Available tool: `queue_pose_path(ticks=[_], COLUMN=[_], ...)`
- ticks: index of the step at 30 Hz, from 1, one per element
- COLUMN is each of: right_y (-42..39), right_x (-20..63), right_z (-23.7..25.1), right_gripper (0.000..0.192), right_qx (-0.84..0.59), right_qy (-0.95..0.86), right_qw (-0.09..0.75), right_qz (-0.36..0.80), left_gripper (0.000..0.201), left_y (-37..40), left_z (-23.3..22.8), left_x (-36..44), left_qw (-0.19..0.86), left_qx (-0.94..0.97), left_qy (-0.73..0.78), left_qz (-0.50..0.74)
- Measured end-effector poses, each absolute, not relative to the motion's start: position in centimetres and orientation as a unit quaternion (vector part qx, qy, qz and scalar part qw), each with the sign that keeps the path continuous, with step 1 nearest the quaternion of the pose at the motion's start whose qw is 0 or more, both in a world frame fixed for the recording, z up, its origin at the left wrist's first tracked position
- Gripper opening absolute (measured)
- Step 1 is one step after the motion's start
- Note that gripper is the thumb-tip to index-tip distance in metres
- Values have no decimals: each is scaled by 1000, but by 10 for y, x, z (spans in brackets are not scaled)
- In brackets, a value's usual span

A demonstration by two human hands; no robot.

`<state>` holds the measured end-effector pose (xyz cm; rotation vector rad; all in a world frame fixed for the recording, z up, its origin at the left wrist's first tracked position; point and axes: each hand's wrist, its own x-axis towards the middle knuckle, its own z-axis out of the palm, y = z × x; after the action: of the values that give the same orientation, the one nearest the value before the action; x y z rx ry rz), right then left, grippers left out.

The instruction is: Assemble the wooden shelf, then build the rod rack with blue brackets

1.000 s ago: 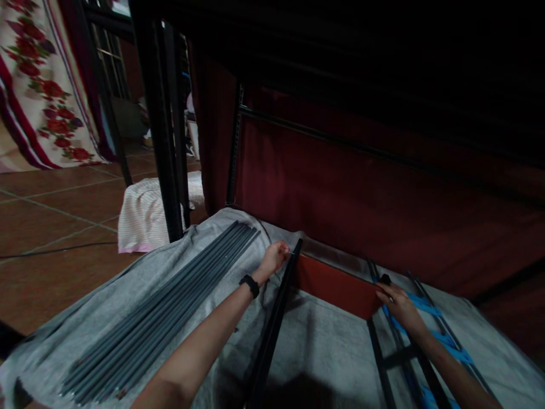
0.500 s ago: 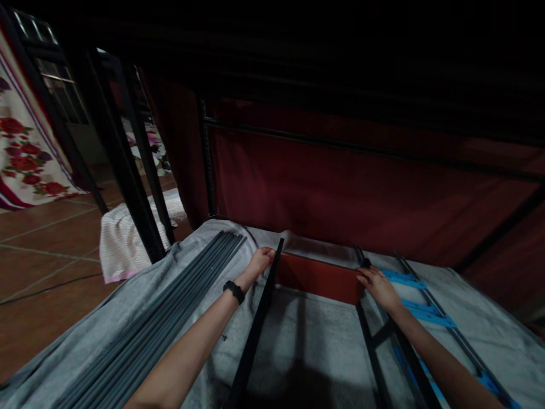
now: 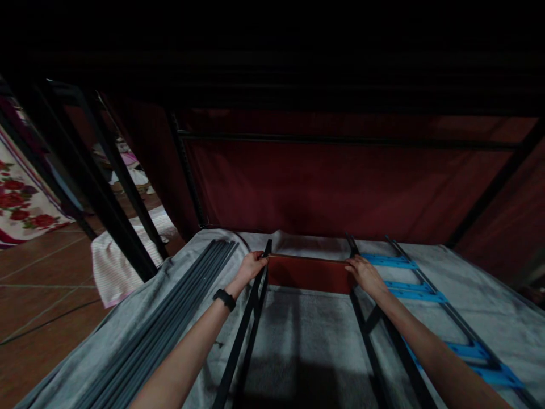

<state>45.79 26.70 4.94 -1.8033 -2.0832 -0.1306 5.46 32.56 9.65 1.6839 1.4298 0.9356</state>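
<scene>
A reddish-brown board (image 3: 309, 275) stands on its long edge between two black metal frames at the far side of a grey cloth. My left hand (image 3: 251, 268), a black watch (image 3: 225, 299) on its wrist, pinches the far end of the left frame (image 3: 243, 335), right beside the board's left end. At the other end, the fingers of my right hand (image 3: 367, 276) close over the board's upper right corner, against the right frame (image 3: 369, 346). My palm and wrist partly cover that frame.
Several grey rods (image 3: 170, 318) lie side by side on the cloth (image 3: 304, 335) at left. Black rails with blue brackets (image 3: 415, 292) lie at right. Dark red fabric (image 3: 340, 193) hangs behind; black posts (image 3: 97, 187) rise at left and a dark structure hangs low overhead.
My right hand has moved inward onto the board's right corner, bringing the right frame closer. The left frame has tilted, so both its bars now show. The camera view has shifted slightly.
</scene>
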Motion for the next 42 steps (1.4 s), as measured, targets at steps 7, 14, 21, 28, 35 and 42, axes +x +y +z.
queue_pose_path(ticks=[7, 14, 21, 28, 35, 42], right_y=[260, 257, 260, 263, 262, 263], right_x=[448, 446, 449, 452, 451, 451], right_z=[63, 67, 62, 58, 59, 60], right_gripper=[26, 24, 26, 27, 30, 32], right_qx=[-631, -633, -633, -620, -620, -618], right_qy=[-753, -752, -752, -758, -758, -761], right_qw=[182, 174, 173, 196, 199, 192], right_qz=[-48, -56, -62, -52, -42, -43], left_gripper=[23, 23, 25, 26, 43, 49], left_y=[323, 326, 325, 321, 323, 332], left_z=[95, 88, 85, 85, 77, 68], left_x=[60, 63, 61, 59, 52, 57], left_qw=[374, 310, 329, 349, 454, 506], left_qx=[641, 652, 649, 667, 553, 470], left_qy=[554, 575, 562, 504, 498, 481], left_qz=[377, 386, 394, 423, 489, 540])
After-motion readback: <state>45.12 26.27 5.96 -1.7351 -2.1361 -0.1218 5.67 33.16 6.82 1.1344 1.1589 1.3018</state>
